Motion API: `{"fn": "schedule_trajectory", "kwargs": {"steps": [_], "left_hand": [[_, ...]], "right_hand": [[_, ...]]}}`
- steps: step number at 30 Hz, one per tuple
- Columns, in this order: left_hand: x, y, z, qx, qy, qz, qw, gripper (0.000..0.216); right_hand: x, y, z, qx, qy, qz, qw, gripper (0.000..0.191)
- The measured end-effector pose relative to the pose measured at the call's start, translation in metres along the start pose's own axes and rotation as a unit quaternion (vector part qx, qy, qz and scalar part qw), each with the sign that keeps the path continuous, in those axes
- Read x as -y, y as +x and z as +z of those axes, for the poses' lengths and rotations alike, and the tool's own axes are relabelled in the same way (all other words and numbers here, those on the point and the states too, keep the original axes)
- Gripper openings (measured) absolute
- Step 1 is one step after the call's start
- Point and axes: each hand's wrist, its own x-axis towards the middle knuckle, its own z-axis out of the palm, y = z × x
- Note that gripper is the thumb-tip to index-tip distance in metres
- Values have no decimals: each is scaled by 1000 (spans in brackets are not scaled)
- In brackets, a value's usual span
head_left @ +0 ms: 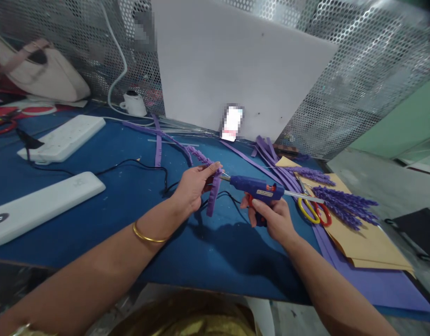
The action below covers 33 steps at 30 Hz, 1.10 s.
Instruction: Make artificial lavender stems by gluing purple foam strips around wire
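A slim purple spike of fringed, curled paper (199,156) is above the middle of the blue tabletop (130,242), its long axis slanting from far left to near right, where the left hand (192,184) pinches it between thumb and fingertips. A flat purple strip with a notched edge (214,196) hangs from the pinch towards the person. The blue plastic glue gun with a red trigger (258,188) is held nearly sideways, nozzle pointing left at the pinch; a straight, translucent glue stick (304,196) juts from its rear. The right hand (278,218) has its fingers curled round the handle; I cannot tell whether the trigger is squeezed. Further right, scissors with yellow and red looped handles (317,212) lie near bushy, nubbly purple flower spikes (348,203) on smooth tan paper sheets (379,247). Behind stand a flat white board (243,60) and a shiny perforated metal panel (372,56)
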Motion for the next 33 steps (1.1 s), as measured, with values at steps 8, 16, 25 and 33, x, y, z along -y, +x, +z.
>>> {"fn": "schedule_trajectory", "kwargs": {"steps": [8,16,25,33], "left_hand": [[1,0,-1,-7,-10,-18,1000,43],[1,-1,0,-1,-8,-20,1000,43],[2,-2,2,3,-2,-21,1000,39],[1,-3,2,2,-9,-20,1000,43]], "right_hand": [[-12,-5,-1,-70,-241,-147,957,25],[-13,-5,0,-80,-326,-135,932,26],[-11,-5,1,-77,-355,-161,918,27],[-5,-4,3,-81,-387,-171,902,26]]}}
